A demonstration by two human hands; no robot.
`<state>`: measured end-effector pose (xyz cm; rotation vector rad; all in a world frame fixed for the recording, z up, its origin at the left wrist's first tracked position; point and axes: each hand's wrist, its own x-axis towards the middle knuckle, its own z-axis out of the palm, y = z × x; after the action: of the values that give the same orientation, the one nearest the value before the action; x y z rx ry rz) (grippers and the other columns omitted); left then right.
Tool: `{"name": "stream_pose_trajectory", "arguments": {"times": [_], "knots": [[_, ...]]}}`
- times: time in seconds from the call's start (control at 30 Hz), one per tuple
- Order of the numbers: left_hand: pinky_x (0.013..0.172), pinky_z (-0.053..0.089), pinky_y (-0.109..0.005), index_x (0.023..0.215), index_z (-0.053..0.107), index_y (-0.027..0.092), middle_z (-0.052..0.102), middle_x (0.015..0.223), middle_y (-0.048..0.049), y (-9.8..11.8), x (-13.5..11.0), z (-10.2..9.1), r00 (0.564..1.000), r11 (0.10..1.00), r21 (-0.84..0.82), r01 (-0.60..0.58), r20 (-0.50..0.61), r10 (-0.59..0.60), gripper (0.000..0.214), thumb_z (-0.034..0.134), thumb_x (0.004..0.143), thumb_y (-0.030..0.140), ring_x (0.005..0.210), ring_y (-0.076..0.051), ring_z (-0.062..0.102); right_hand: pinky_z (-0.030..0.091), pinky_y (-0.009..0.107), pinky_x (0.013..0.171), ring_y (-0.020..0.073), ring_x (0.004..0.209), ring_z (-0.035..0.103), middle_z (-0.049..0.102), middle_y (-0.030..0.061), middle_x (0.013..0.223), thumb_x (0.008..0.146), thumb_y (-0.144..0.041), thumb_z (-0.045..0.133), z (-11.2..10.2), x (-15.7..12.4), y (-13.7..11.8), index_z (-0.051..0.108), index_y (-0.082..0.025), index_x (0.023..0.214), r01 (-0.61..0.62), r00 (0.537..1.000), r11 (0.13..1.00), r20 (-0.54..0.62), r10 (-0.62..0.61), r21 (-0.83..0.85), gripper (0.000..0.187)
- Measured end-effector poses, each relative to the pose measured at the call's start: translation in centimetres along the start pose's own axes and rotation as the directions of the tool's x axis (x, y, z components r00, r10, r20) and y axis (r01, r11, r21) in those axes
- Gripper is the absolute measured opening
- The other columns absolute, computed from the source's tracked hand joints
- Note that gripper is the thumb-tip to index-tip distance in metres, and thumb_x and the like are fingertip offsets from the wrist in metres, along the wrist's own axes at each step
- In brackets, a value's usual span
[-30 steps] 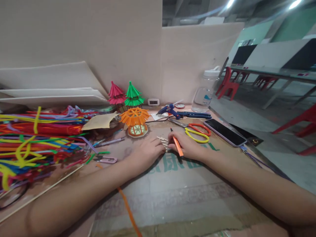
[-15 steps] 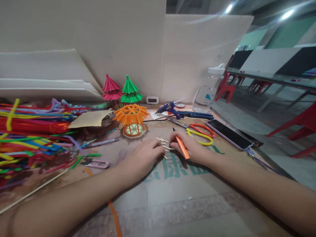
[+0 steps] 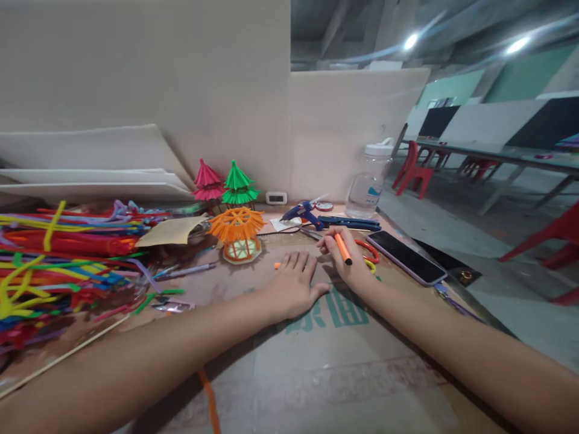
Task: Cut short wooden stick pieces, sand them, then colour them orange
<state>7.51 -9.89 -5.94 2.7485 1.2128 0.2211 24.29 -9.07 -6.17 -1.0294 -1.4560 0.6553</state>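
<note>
My left hand (image 3: 296, 289) lies palm down on the covered tabletop (image 3: 316, 361), fingers stretched out and slightly apart. By its fingertips a small orange piece (image 3: 277, 266) shows, too small to identify. The short pale sticks are out of sight; the left hand covers the spot where they lay. An orange marker pen (image 3: 342, 248) is gripped in my right hand (image 3: 348, 265), which hovers or rests just in front of the scissors (image 3: 368, 256) with red and yellow handles. Just beyond the left hand stands an orange pipe-cleaner pavilion (image 3: 239, 232) on a pale base.
Bundled pipe cleaners (image 3: 76, 241) fill the left side. Pink (image 3: 208, 179) and green (image 3: 237, 181) pagoda shapes stand behind. A blue glue gun (image 3: 305, 212), blue-handled pliers (image 3: 350, 223), a water bottle (image 3: 366, 184) and a phone (image 3: 407, 258) line the back and right.
My left hand has moved right and flattened over the short sticks, its fingers spreading. My right hand, still gripping the marker, has shifted slightly away over the scissors. The view has tilted upward.
</note>
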Motion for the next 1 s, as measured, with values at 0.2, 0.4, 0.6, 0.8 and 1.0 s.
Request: {"name": "stream_pose_trajectory", "arguments": {"times": [0.2, 0.4, 0.6, 0.8, 1.0], "knots": [[0.112, 0.043, -0.052, 0.14, 0.053, 0.015, 0.051, 0.148, -0.0182, 2.7, 4.0, 0.0, 0.981, 0.986, 0.023, -0.163, -0.102, 0.164, 0.051, 0.054, 0.101, 0.047, 0.133, -0.031, 0.053, 0.054, 0.037, 0.081, 0.0196, 0.08, 0.062, 0.061, 0.0028, 0.09, 0.096, -0.057, 0.051, -1.2, 0.9, 0.7, 0.045, -0.026, 0.101, -0.007, 0.991, 1.0, -0.13, 0.01, 0.022, 0.032], [0.105, 0.05, -0.043, 0.115, 0.068, 0.015, 0.066, 0.126, -0.0102, -0.7, 4.6, -2.6, 0.976, 0.981, 0.066, -0.184, -0.106, 0.19, 0.024, 0.051, 0.102, 0.026, 0.12, -0.026, 0.061, 0.054, 0.035, 0.078, 0.0194, 0.079, 0.062, 0.062, 0.0019, 0.088, 0.099, -0.054, 0.046, -1.5, 1.2, 1.7, 0.044, -0.027, 0.101, -0.012, 0.985, 1.0, -0.171, 0.011, -0.002, 0.027], [0.091, 0.057, -0.045, 0.128, 0.06, 0.017, 0.062, 0.129, -0.0111, -4.1, 4.0, -2.6, 0.998, 0.988, 0.141, -0.056, -0.032, 0.061, 0.035, 0.062, 0.099, 0.035, 0.108, -0.024, 0.065, 0.052, 0.034, 0.076, 0.0186, 0.076, 0.06, 0.061, 0.0017, 0.084, 0.098, -0.053, 0.048, -1.1, 1.3, 1.4, 0.045, -0.026, 0.099, 0.019, 0.993, 1.0, -0.12, -0.021, -0.016, 0.027], [0.084, 0.057, -0.041, 0.099, 0.069, 0.011, 0.07, 0.099, -0.0142, -4.4, 1.2, -3.8, 0.996, 0.978, 0.208, 0.023, -0.086, -0.005, 0.018, 0.056, 0.097, 0.022, 0.091, -0.026, 0.068, 0.05, 0.034, 0.076, 0.0188, 0.076, 0.059, 0.061, 0.0023, 0.084, 0.098, -0.05, 0.049, -1.1, 1.1, 0.9, 0.046, -0.025, 0.099, 0.035, 0.996, 0.999, -0.076, -0.037, -0.03, 0.025], [0.077, 0.057, -0.039, 0.083, 0.068, 0.016, 0.071, 0.086, -0.0147, -6.0, -7.1, -5.9, 0.996, 0.975, 0.22, 0.015, -0.088, 0.004, 0.024, 0.047, 0.081, 0.005, 0.078, -0.027, 0.068, 0.05, 0.034, 0.073, 0.0189, 0.073, 0.059, 0.061, 0.0016, 0.081, 0.096, -0.055, 0.049, -0.8, 1.0, 1.0, 0.046, -0.025, 0.1, 0.003, 0.999, 1.0, -0.034, -0.004, -0.025, 0.03]]}}
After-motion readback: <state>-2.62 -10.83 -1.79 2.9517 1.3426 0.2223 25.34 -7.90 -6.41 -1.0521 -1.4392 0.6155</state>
